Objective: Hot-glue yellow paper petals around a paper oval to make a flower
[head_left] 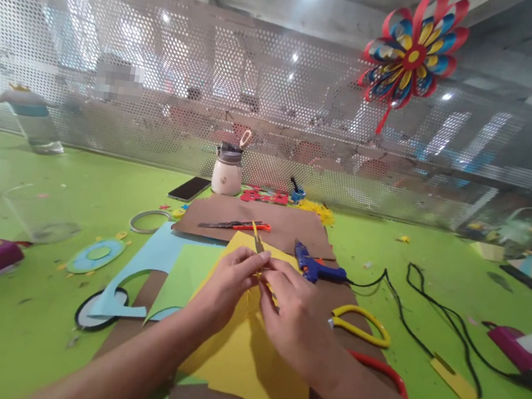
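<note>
My left hand (235,280) and my right hand (291,309) meet over a yellow paper sheet (243,361). Between my pinched fingertips is a narrow yellow paper strip (255,230), its lower part covered by the fingers. A darker, greyish section shows beside the strip, and I cannot make out what it is. Light green paper (186,274) and light blue cut paper (160,247) lie left of the yellow sheet. To the right of my fingers rests a blue glue gun (318,266). An orange-handled craft knife (235,225) lies beyond them on brown cardboard (287,221).
Yellow-handled scissors (362,324) and a red handle (383,368) lie to the right. A black cable (400,317) runs to a purple power strip (517,347). Tape rolls, a phone (189,188) and a pale bottle (228,171) stand or lie left and behind. A paper flower (415,55) hangs above.
</note>
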{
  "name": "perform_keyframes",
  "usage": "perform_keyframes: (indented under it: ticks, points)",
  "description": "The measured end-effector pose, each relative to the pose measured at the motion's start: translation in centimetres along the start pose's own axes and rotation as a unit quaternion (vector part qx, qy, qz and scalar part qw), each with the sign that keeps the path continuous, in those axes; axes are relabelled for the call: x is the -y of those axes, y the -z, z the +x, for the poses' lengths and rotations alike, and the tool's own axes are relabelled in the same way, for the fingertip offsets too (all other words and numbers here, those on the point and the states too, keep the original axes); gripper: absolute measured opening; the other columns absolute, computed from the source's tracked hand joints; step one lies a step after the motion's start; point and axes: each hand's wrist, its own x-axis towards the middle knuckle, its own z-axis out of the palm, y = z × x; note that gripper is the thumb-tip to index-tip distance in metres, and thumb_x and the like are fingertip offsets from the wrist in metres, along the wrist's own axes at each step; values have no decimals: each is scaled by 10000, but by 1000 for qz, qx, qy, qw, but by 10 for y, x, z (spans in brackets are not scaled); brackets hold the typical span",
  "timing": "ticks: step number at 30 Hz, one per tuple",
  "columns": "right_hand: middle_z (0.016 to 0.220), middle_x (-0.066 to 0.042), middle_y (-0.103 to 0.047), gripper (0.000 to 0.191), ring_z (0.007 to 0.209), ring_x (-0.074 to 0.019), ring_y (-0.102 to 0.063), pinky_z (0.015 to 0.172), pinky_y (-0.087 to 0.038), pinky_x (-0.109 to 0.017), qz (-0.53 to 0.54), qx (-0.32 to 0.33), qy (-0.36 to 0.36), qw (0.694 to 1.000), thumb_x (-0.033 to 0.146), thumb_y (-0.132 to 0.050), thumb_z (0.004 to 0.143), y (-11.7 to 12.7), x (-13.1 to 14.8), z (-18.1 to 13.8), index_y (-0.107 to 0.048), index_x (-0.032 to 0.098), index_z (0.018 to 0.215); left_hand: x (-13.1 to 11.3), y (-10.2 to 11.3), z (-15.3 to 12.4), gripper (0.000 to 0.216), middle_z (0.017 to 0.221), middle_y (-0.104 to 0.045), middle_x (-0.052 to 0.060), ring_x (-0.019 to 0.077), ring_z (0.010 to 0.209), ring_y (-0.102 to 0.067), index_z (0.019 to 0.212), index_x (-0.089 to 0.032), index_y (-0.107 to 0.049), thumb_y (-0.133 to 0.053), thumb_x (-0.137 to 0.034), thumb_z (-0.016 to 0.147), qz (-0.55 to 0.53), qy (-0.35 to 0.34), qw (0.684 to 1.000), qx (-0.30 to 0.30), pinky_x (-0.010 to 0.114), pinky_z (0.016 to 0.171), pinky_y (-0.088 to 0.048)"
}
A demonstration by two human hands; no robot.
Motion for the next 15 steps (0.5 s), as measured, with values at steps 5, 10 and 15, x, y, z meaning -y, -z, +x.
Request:
perform_keyframes:
  ticks: [5,10,15]
  points:
    - [1035,-107,-637,191,965,-220,-592,840,-483,-347,32,-3,-19,999,44,-471,817,1,3,-3,-584,179,892,0,6,4,156,587,-489,-46,78,545,-457,607,-155,-522,-599,-217,728,-69,20,997,-6,194,549,-426]
    - [955,-93,-655,124,900,-202,-605,807,-478,-326,88,-17,-47,995,93,-509,815,9,-4,0,-595,178,843,-1,11,10,84,659,-569,-3,115,604,-523,666,-139,-573,-556,-194,727,-40,8,999,-18,257,588,-500]
    - [694,-32,-641,92,638,-155,-598,611,-488,-273,192,-14,-205,960,228,-560,810,17,-29,5,-619,177,760,-4,12,15,80,757,-639,38,157,665,-610,751,-134,-603,-614,-208,723,7,-2,1000,-28,296,607,-542]
